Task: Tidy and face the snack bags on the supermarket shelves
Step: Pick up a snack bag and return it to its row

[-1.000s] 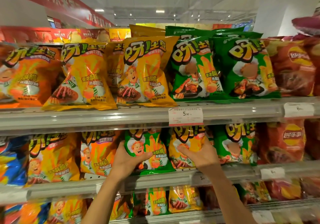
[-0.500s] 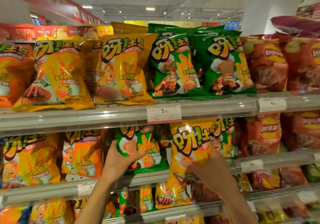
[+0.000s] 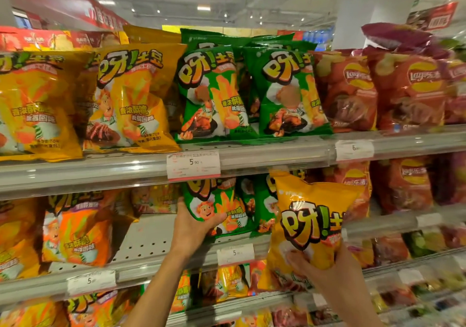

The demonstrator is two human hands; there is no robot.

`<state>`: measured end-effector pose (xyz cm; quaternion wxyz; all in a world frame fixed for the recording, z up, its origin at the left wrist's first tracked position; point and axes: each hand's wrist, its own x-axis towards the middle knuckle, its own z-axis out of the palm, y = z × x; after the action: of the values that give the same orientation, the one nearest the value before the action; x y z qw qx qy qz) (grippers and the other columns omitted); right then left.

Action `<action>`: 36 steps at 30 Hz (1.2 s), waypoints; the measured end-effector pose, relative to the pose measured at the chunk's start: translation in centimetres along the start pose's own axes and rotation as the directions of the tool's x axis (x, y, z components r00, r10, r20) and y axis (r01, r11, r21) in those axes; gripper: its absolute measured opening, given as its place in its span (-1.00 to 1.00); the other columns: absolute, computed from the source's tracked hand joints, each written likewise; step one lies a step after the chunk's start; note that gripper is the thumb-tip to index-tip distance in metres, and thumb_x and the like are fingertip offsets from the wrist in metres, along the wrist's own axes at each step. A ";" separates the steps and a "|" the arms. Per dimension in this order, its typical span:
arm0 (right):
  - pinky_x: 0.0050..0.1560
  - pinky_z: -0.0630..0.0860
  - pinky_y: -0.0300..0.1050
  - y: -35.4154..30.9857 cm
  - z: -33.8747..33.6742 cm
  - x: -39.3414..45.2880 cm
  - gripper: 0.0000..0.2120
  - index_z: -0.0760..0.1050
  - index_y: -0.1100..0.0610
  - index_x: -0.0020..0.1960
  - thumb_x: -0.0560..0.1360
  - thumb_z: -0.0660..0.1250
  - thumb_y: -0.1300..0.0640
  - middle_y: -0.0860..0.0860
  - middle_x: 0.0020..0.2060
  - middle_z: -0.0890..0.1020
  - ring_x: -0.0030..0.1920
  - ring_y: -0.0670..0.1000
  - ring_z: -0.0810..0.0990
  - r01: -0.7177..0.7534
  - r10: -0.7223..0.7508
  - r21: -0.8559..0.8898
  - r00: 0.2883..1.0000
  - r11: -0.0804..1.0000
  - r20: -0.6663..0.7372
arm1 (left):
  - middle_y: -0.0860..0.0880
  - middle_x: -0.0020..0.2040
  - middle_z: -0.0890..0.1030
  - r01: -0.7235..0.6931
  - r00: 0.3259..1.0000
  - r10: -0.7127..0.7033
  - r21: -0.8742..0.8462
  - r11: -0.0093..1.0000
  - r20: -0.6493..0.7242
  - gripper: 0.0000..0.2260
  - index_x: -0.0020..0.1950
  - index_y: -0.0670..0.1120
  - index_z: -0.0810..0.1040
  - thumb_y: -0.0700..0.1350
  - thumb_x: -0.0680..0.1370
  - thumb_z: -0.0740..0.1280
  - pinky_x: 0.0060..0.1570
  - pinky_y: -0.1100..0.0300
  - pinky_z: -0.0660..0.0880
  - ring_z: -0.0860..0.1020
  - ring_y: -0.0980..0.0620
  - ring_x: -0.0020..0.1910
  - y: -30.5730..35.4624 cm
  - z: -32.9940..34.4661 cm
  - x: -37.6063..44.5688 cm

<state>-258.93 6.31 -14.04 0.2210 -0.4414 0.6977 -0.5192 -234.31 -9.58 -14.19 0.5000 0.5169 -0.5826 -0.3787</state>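
My right hand grips the lower part of a yellow snack bag and holds it out in front of the middle shelf. My left hand holds a green snack bag by its lower left edge; that bag stands upright on the middle shelf. Another green bag stands just behind, between the two bags in my hands. To the left of my left hand a stretch of bare perforated shelf shows.
The top shelf carries yellow bags, green bags and red chip bags. Orange bags fill the middle shelf's left side, red bags its right. Price tags line the rails. Lower shelves hold more bags.
My right hand has pulled the yellow bag off the middle shelf, out and to the right. My left hand stays on the green bag. The camera has swung, shifting the shelves left.
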 end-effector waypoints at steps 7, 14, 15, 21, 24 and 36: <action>-0.04 0.46 -0.13 0.6 0.0 -0.2 -0.22 0.42 -0.18 0.22 0.08 0.64 -0.30 -0.22 0.03 0.62 0.02 -0.13 0.55 -0.028 0.027 0.004 0.997 1.000 0.076 | 0.23 -0.02 0.55 0.049 0.997 -0.055 0.099 0.994 0.058 -0.27 0.26 -0.03 0.26 0.03 0.28 0.64 -0.21 0.48 0.43 0.55 0.31 -0.09 -0.1 0.1 0.0; -0.02 0.53 -0.17 -1.6 3.2 -2.9 -0.06 0.43 -0.23 0.20 -0.10 0.50 -0.57 -0.27 -0.01 0.65 0.03 -0.19 0.60 0.041 -0.046 0.039 0.992 0.998 0.119 | -0.07 0.21 0.59 0.060 0.974 -0.105 0.220 0.974 0.199 -0.16 0.29 -0.09 0.19 0.16 0.25 0.62 0.19 0.03 0.53 0.58 -0.05 0.17 -0.3 -1.4 0.0; -0.02 0.55 -0.20 -2.2 3.9 -3.5 -0.07 0.43 -0.25 0.20 -0.10 0.51 -0.57 -0.28 -0.01 0.67 0.02 -0.21 0.62 0.047 -0.054 0.060 0.990 0.997 0.131 | -0.06 0.20 0.60 0.041 0.970 -0.095 0.236 0.971 0.223 -0.18 0.28 -0.10 0.22 0.13 0.26 0.63 0.20 0.00 0.54 0.59 -0.05 0.16 -0.1 -1.9 -0.1; -0.08 0.53 -0.33 -5.9 9.1 -6.9 -0.07 0.49 -0.24 0.24 -0.08 0.59 -0.48 -0.29 0.04 0.68 0.04 -0.24 0.65 0.024 -0.054 0.158 0.981 0.987 0.187 | 0.09 0.17 0.57 -0.132 0.942 0.038 0.264 0.955 0.335 -0.38 0.26 0.12 0.34 0.04 0.34 0.62 0.09 0.31 0.48 0.55 0.08 0.17 -1.1 -7.2 -1.5; -0.09 0.51 -0.33 -7.3 12.1 -8.4 -0.07 0.47 -0.30 0.19 -0.13 0.53 -0.55 -0.35 0.00 0.67 0.02 -0.27 0.63 0.044 -0.070 0.130 0.977 0.991 0.201 | 0.07 0.14 0.54 -0.245 0.962 0.159 0.439 0.864 0.223 -0.46 0.32 0.02 0.43 0.14 0.44 0.51 0.09 0.23 0.45 0.52 0.05 0.15 -2.2 -11.5 -2.7; -0.19 0.53 -0.24 -11.0 22.7 -9.9 -0.56 0.54 -0.14 -0.07 0.21 0.58 -0.32 -0.21 -0.23 0.67 -0.18 -0.26 0.61 0.101 -0.072 -0.063 0.932 0.993 0.356 | -0.02 -0.04 0.59 -0.330 0.878 0.474 0.802 0.499 0.066 -0.89 0.02 -0.07 0.65 -0.07 0.55 0.41 -0.07 0.03 0.55 0.55 -0.08 -0.04 -8.2 -25.6 -7.7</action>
<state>-232.21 1.86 -13.70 0.3018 -0.5662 0.6468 -0.4123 -207.83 -1.58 -18.02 0.3378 0.5620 -0.7495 0.0906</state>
